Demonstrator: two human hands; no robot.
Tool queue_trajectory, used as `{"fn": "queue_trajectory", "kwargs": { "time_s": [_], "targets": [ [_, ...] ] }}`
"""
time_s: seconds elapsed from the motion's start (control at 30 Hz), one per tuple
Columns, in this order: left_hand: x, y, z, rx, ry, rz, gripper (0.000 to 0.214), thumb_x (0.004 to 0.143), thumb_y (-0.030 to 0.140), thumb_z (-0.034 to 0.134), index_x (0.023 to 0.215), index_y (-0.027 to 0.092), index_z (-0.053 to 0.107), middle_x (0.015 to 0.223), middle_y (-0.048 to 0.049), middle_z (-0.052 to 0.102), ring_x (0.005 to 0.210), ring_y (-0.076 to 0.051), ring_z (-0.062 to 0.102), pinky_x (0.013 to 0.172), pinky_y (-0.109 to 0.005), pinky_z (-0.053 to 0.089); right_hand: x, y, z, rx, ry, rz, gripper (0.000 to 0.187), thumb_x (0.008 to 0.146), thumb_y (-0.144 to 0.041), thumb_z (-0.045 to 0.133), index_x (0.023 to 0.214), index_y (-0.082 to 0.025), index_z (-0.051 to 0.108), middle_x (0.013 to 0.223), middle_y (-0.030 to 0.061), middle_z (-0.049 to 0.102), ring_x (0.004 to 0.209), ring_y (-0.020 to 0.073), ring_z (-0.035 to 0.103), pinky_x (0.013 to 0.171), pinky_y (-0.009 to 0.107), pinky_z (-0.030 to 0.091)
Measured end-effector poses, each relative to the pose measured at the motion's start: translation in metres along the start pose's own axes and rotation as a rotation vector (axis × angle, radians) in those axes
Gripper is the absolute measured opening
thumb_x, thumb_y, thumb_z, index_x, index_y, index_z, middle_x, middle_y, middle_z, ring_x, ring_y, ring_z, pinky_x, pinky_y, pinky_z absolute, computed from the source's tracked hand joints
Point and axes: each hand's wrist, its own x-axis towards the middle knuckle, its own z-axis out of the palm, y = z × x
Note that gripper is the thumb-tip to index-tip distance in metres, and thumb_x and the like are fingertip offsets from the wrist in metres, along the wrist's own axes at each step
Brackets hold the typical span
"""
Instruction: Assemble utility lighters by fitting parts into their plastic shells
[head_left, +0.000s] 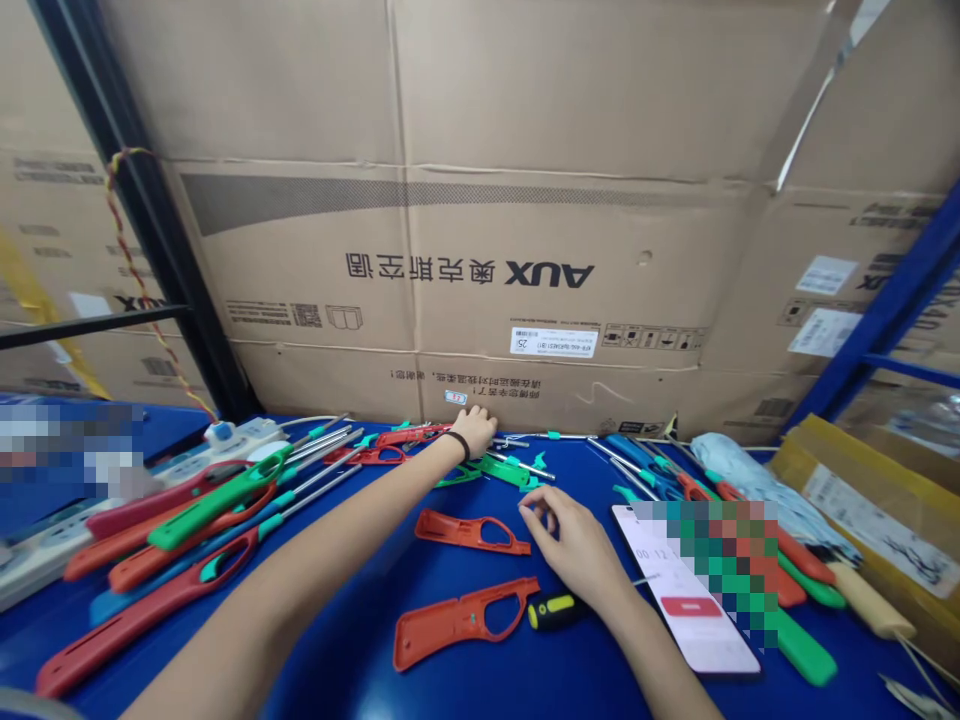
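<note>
My left hand (475, 429) reaches far across the blue table (360, 660) to the foot of the cardboard box, fingers curled down onto a red lighter with a metal tube (409, 437). A black band sits on that wrist. My right hand (574, 542) hovers near the middle, thumb and forefinger pinched on something too small to make out. Beside it lie two orange handle shell halves (470, 531) (461, 620) and a short black-and-yellow screwdriver (553, 610).
A pile of long red, green and blue lighters (187, 530) lies at the left by a white power strip (240, 435). A phone with a timer screen (686, 590) lies right, amid more lighters. Large cardboard boxes (480, 250) wall the back.
</note>
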Motion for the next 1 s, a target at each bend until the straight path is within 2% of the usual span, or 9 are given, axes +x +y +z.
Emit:
{"fn": "queue_trajectory", "kwargs": {
  "time_s": [0.13, 0.23, 0.4, 0.57, 0.67, 0.77, 0.9, 1.0],
  "targets": [
    [-0.016, -0.008, -0.009, 0.009, 0.015, 0.092, 0.022, 0.091, 0.025, 0.055, 0.108, 0.012, 0.057, 0.105, -0.0107, 0.062, 0.096, -0.022, 0.060, 0.087, -0.042, 0.048, -0.001, 0.000, -0.001, -0.001, 0.010, -0.010, 0.017, 0.091, -0.033, 0.043, 0.087, -0.025, 0.058, 0.076, -0.0002, 0.061, 0.064, 0.0163, 0.057, 0.060, 0.027, 0.043],
    [-0.030, -0.012, -0.018, -0.004, 0.096, 0.155, 0.013, 0.093, 0.017, 0.047, 0.103, 0.013, 0.055, 0.094, -0.0097, 0.065, 0.095, -0.022, 0.060, 0.097, -0.042, 0.038, -0.001, 0.001, -0.002, -0.007, 0.023, -0.007, 0.017, 0.091, -0.033, 0.043, 0.087, -0.025, 0.058, 0.077, -0.0006, 0.061, 0.064, 0.0160, 0.057, 0.061, 0.028, 0.044],
    [-0.044, -0.021, -0.038, -0.015, 0.237, 0.195, 0.021, 0.096, 0.011, 0.034, 0.107, 0.015, 0.051, 0.102, -0.0092, 0.063, 0.100, -0.022, 0.057, 0.108, -0.045, 0.020, -0.001, 0.001, -0.003, -0.023, 0.046, -0.010, 0.018, 0.091, -0.033, 0.043, 0.085, -0.025, 0.058, 0.077, 0.0000, 0.061, 0.066, 0.0163, 0.058, 0.063, 0.028, 0.044],
    [-0.050, -0.033, -0.067, -0.065, 0.284, 0.230, 0.014, 0.095, 0.018, 0.042, 0.103, 0.017, 0.053, 0.103, -0.0089, 0.062, 0.100, -0.024, 0.056, 0.092, -0.038, 0.036, -0.001, 0.003, -0.002, -0.028, 0.036, -0.016, 0.019, 0.091, -0.034, 0.043, 0.085, -0.025, 0.058, 0.078, 0.0004, 0.062, 0.066, 0.0167, 0.058, 0.061, 0.028, 0.044],
    [-0.061, -0.033, -0.086, -0.123, 0.336, 0.190, 0.016, 0.098, 0.023, 0.038, 0.106, 0.017, 0.051, 0.104, -0.0074, 0.062, 0.095, -0.022, 0.058, 0.084, -0.036, 0.040, -0.001, 0.003, -0.001, -0.022, 0.044, -0.004, 0.022, 0.091, -0.038, 0.043, 0.084, -0.024, 0.059, 0.079, 0.0010, 0.062, 0.066, 0.0173, 0.058, 0.061, 0.028, 0.044],
    [-0.079, -0.020, -0.098, -0.306, 0.352, 0.143, 0.020, 0.099, 0.030, 0.037, 0.110, 0.018, 0.048, 0.098, -0.0053, 0.063, 0.081, -0.018, 0.061, 0.073, -0.030, 0.045, 0.000, 0.000, -0.001, 0.066, 0.075, 0.008, 0.030, 0.091, -0.046, 0.042, 0.090, -0.024, 0.062, 0.086, 0.0040, 0.065, 0.073, 0.0193, 0.060, 0.062, 0.030, 0.047],
    [-0.109, 0.014, -0.093, -0.563, 0.251, 0.206, 0.018, 0.096, 0.025, 0.041, 0.111, 0.018, 0.047, 0.106, -0.0080, 0.062, 0.094, -0.020, 0.062, 0.078, -0.031, 0.049, -0.001, -0.007, 0.002, 0.315, 0.030, 0.002, 0.046, 0.092, -0.054, 0.035, 0.118, -0.025, 0.060, 0.115, 0.0079, 0.064, 0.086, 0.0215, 0.065, 0.070, 0.032, 0.052],
    [-0.127, 0.042, -0.081, -0.652, 0.123, 0.245, 0.040, 0.094, 0.021, 0.043, 0.131, 0.015, 0.030, 0.114, -0.0135, 0.061, 0.104, -0.024, 0.061, 0.084, -0.036, 0.051, -0.002, -0.010, 0.006, 0.472, -0.069, 0.047, 0.051, 0.091, -0.057, 0.034, 0.119, -0.024, 0.060, 0.106, 0.0070, 0.068, 0.079, 0.0222, 0.068, 0.075, 0.036, 0.054]
  ]
}}
